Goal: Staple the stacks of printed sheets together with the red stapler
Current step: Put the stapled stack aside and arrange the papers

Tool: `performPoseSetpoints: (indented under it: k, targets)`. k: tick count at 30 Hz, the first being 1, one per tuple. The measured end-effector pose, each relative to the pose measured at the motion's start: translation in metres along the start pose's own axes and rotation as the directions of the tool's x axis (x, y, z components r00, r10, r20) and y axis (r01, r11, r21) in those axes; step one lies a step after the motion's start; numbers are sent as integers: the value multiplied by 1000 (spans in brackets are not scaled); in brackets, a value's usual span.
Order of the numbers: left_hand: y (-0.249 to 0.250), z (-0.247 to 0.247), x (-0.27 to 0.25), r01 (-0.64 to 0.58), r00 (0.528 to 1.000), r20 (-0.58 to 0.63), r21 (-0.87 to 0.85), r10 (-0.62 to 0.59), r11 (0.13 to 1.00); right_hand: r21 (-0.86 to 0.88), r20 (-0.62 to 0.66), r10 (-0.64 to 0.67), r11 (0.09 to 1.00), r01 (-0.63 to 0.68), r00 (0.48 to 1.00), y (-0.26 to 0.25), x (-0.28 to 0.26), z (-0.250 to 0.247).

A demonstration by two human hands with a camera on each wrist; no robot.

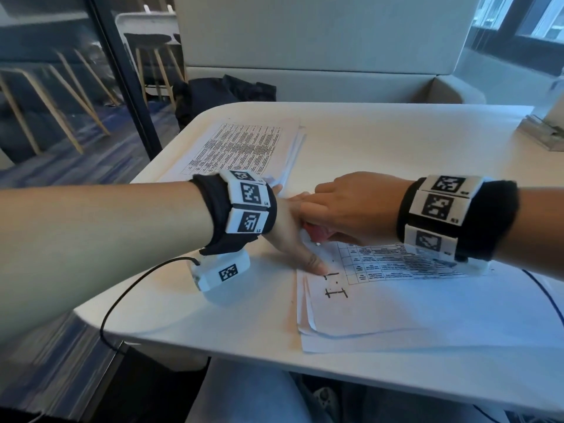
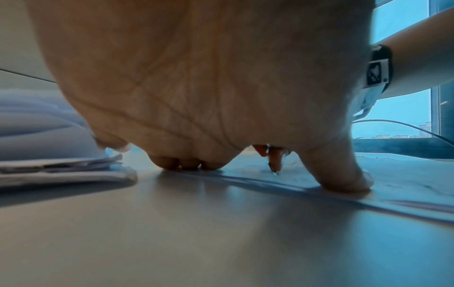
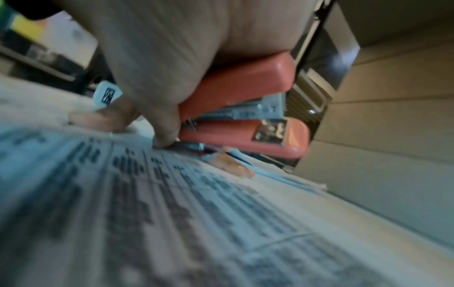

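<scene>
Red stapler (image 3: pixel 242 108) clasped in right hand (image 1: pixel 351 206), at the far left corner of the near stack (image 1: pixel 381 300) on the bench (image 1: pixel 381 138); mostly hidden under both hands from above. Left hand (image 1: pixel 293 233) pressing fingers (image 2: pixel 343 174) flat on that stack's corner. Second stack (image 1: pixel 244 148) well apart, its near end hidden behind the left wrist.

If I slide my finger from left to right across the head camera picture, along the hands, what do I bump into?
Left hand, thumb pressing the near stack of printed sheets → red stapler, peeking out beneath → right hand gripping it → right wristband with black-and-white markers.
</scene>
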State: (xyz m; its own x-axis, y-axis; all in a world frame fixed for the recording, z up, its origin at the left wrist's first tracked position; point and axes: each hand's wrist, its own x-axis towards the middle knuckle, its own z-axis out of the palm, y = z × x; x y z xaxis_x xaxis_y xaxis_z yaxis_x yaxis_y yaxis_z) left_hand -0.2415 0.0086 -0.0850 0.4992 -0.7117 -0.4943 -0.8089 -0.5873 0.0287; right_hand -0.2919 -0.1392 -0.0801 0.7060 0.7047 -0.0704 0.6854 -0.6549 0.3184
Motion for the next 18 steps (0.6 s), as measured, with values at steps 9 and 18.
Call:
performPoseSetpoints:
  k: [9, 18]
  targets:
    - [-2, 0, 6, -30, 1000, -7, 52, 30, 998, 494, 451, 513, 538, -683, 730, 2, 3, 0]
    - [-7, -1, 17, 49, 998, 43, 111, -54, 993, 566, 532, 525, 362, -740, 664, 8, -6, -3]
